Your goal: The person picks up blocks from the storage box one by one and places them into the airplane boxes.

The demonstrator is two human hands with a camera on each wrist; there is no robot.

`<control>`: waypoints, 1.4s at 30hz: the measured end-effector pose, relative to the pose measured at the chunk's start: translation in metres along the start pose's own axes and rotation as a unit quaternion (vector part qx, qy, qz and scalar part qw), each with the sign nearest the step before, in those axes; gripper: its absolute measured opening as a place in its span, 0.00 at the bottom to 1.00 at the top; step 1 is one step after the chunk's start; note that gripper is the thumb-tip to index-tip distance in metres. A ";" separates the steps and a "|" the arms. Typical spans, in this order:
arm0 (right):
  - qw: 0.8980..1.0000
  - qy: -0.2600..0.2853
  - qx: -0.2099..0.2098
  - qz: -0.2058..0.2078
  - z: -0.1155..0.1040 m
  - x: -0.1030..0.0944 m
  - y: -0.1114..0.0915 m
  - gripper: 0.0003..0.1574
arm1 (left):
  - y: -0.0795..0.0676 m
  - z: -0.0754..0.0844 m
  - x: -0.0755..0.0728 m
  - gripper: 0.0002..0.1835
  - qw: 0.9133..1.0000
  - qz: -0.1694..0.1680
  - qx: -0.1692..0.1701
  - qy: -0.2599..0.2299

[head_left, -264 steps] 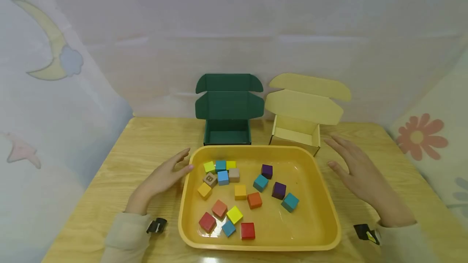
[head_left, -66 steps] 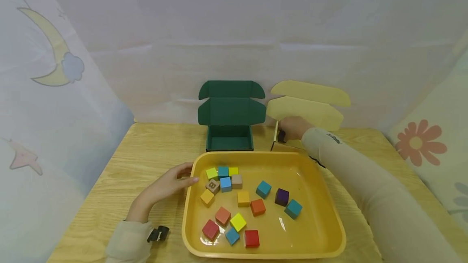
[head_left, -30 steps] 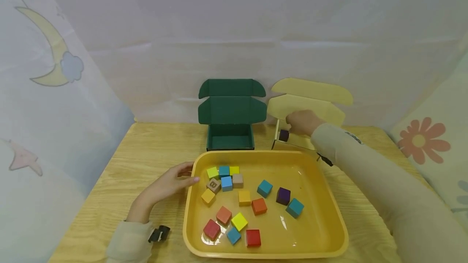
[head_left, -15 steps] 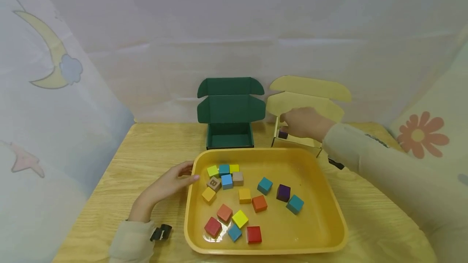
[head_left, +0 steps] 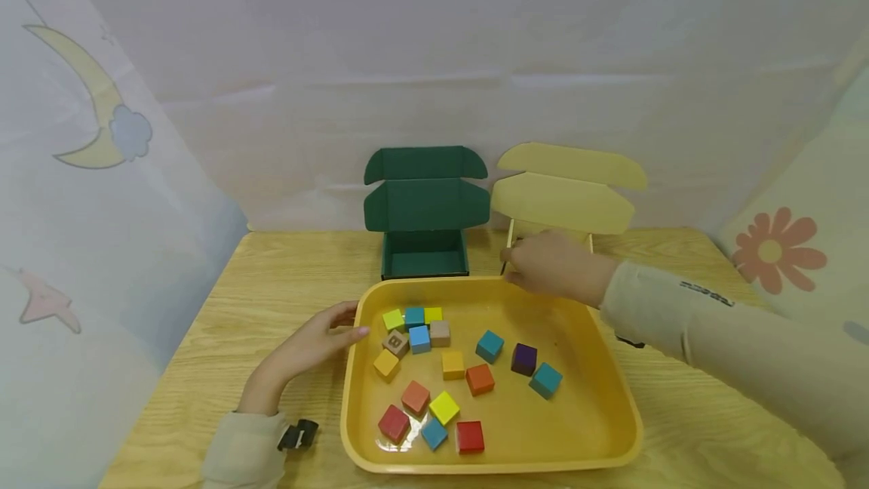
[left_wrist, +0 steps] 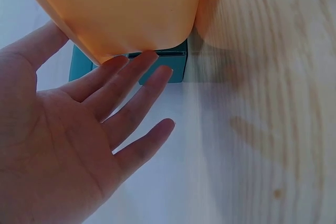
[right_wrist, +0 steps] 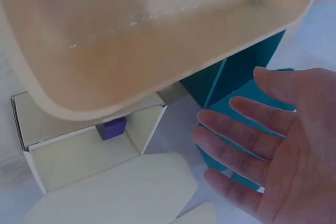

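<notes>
Hovering empty and loose-fingered, my right hand [head_left: 550, 266] could, by dipping too low, knock the tray [head_left: 577, 429] or tip the yellow box [head_left: 563, 204] where a purple cube [right_wrist: 114, 128] sits, my left hand [head_left: 308, 345] lying relaxed by the tray's side

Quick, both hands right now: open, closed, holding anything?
Left hand: open, at the edge of the yellow tray.
Right hand: open, holding nothing, by the tray's far edge.

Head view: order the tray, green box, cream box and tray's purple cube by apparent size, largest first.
1. Tray
2. Green box and cream box: too alike to rank; right hand partly covers the latter
3. Purple cube
</notes>
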State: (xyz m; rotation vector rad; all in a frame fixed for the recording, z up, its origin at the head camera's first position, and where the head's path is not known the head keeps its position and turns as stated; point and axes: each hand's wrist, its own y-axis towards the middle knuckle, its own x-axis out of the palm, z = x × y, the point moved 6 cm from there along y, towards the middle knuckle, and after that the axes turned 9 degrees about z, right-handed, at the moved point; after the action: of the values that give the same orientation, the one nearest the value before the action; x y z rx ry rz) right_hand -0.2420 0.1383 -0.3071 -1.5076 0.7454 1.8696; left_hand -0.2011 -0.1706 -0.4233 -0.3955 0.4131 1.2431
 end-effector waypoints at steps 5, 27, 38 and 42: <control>1.000 -0.009 -0.019 -0.003 -0.015 0.003 -0.005 0.14 | 0.000 0.000 0.001 0.33 1.000 0.001 0.003 0.003; 0.986 -0.003 -0.167 -0.001 -0.066 0.029 -0.022 0.17 | 0.002 -0.002 0.004 0.31 1.000 -0.016 0.015 -0.015; 0.982 -0.026 -0.187 -0.015 -0.077 0.040 -0.025 0.20 | 0.004 -0.009 0.002 0.31 1.000 -0.018 0.016 -0.013; 0.980 -0.043 -0.194 -0.015 -0.080 0.043 -0.026 0.17 | 0.004 -0.011 0.001 0.30 0.999 -0.023 0.023 -0.028</control>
State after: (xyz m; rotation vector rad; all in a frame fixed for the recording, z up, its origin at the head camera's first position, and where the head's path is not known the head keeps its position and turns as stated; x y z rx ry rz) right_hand -0.1788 0.1003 -0.3656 -1.6446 0.3266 2.1294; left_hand -0.2052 -0.1741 -0.4332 -0.3284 0.3819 1.1945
